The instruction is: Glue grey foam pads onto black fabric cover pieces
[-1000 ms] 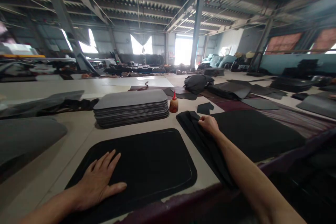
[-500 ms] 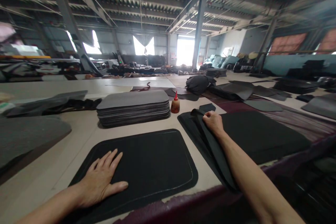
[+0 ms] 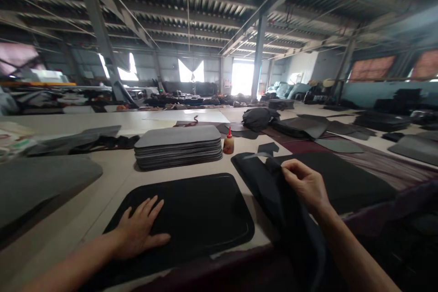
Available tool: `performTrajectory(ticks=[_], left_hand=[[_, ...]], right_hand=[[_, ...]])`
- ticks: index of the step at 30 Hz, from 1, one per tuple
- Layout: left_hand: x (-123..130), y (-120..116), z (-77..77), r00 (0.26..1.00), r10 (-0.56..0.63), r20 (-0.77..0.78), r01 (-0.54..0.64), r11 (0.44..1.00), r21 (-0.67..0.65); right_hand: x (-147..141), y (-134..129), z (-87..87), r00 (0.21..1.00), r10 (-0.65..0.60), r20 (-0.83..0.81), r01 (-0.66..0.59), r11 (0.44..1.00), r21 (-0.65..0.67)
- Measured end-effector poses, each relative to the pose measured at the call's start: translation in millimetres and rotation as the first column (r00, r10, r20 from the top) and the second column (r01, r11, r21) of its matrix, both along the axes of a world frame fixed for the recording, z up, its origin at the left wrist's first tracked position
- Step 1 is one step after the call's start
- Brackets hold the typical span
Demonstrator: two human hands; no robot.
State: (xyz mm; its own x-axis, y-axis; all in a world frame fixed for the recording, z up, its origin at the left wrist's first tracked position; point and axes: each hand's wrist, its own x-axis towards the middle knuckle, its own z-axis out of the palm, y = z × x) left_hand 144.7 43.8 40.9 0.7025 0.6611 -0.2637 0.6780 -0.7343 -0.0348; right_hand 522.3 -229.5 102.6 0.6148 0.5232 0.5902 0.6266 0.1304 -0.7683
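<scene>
My left hand [image 3: 140, 230] lies flat, fingers spread, on a black rounded-corner panel [image 3: 201, 210] with a raised line around its edge. On the right, my right hand [image 3: 306, 185] pinches the edge of a thin black sheet [image 3: 290, 219], which is lifted and curls down past the table's front edge. Under and beside that sheet, more black sheets [image 3: 349, 173] lie on the table. Just behind the panel stands a neat stack of grey rounded panels [image 3: 178, 148]. A small bottle with a red nozzle [image 3: 228, 142] is next to the stack.
Folded dark cloth [image 3: 258, 118] and loose dark sheets [image 3: 301, 125] lie farther back. A large grey piece [image 3: 41, 182] covers the table's left side. Maroon cloth [image 3: 379, 155] spreads on the right. A small dark scrap [image 3: 268, 148] lies behind the black sheets.
My right hand has moved right and toward me, lifting the black sheet's edge away from the sheet beneath. My left hand stays flat on the panel. The view has tilted slightly upward.
</scene>
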Motion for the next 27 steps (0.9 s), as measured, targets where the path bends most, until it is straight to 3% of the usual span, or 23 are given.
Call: performTrajectory(ticks=[2, 5, 6, 7, 8, 9, 10, 11, 13, 15, 17, 19, 21, 25, 27], left_hand=[[4.9, -6.0, 9.6, 0.998, -0.014, 0.055, 0.009, 0.997, 0.079], [20.1, -36.2, 31.1, 0.934, -0.102, 0.342, 0.057, 0.989, 0.140], [27.2, -51.8, 38.2, 0.886, -0.097, 0.453, 0.084, 0.995, 0.050], [35.3, -69.1, 44.1, 0.837, -0.040, 0.546, 0.127, 0.984, -0.122], [43.9, -87.3, 48.4, 0.810, 0.062, 0.583, 0.194, 0.910, -0.367], [53.0, -105.2, 50.7, 0.805, 0.209, 0.555, 0.243, 0.738, -0.630], [62.1, -121.9, 51.2, 0.796, 0.350, 0.495, 0.271, 0.526, -0.807], [70.9, -136.8, 49.9, 0.786, 0.445, 0.428, 0.300, 0.332, -0.895], [86.6, -159.9, 44.3, 0.740, 0.591, 0.322, 0.361, 0.055, -0.931], [98.3, -175.2, 37.8, 0.693, 0.678, 0.244, 0.433, -0.121, -0.893], [105.6, -185.8, 33.5, 0.655, 0.737, 0.166, 0.481, -0.238, -0.844], [109.2, -194.4, 31.4, 0.626, 0.770, 0.120, 0.503, -0.282, -0.817], [110.4, -201.6, 30.7, 0.594, 0.799, 0.093, 0.518, -0.291, -0.805], [107.3, -209.8, 30.6, 0.557, 0.826, 0.088, 0.530, -0.271, -0.803], [103.1, -210.7, 30.0, 0.578, 0.808, 0.116, 0.515, -0.250, -0.820]], right_hand=[[-17.7, -15.4, 3.3, 0.999, 0.050, -0.005, -0.050, 0.998, 0.032], [-39.2, -33.5, 2.0, 0.995, 0.100, 0.022, -0.101, 0.994, 0.029], [-45.6, -37.7, 0.5, 0.993, 0.115, 0.035, -0.116, 0.993, 0.024], [-51.9, -41.1, -1.3, 0.991, 0.127, 0.048, -0.128, 0.991, 0.023], [-58.3, -43.6, -3.0, 0.988, 0.141, 0.064, -0.142, 0.990, 0.021], [-64.7, -45.3, -4.6, 0.985, 0.152, 0.083, -0.154, 0.988, 0.021], [-71.2, -46.6, -6.0, 0.980, 0.165, 0.107, -0.167, 0.986, 0.017], [-77.6, -47.7, -7.3, 0.975, 0.176, 0.139, -0.178, 0.984, 0.009], [-89.5, -50.3, -10.1, 0.957, 0.204, 0.208, -0.206, 0.978, -0.013], [-99.0, -54.4, -14.1, 0.933, 0.248, 0.263, -0.246, 0.968, -0.042], [-105.7, -59.9, -19.5, 0.912, 0.294, 0.285, -0.285, 0.956, -0.073], [-110.1, -65.6, -24.9, 0.899, 0.332, 0.285, -0.314, 0.943, -0.106], [-112.9, -70.7, -28.7, 0.900, 0.343, 0.270, -0.323, 0.939, -0.117], [-107.8, -76.2, -34.6, 0.909, 0.366, 0.201, -0.347, 0.930, -0.125], [-94.6, -73.7, -42.7, 0.933, 0.337, 0.126, -0.314, 0.934, -0.171]])
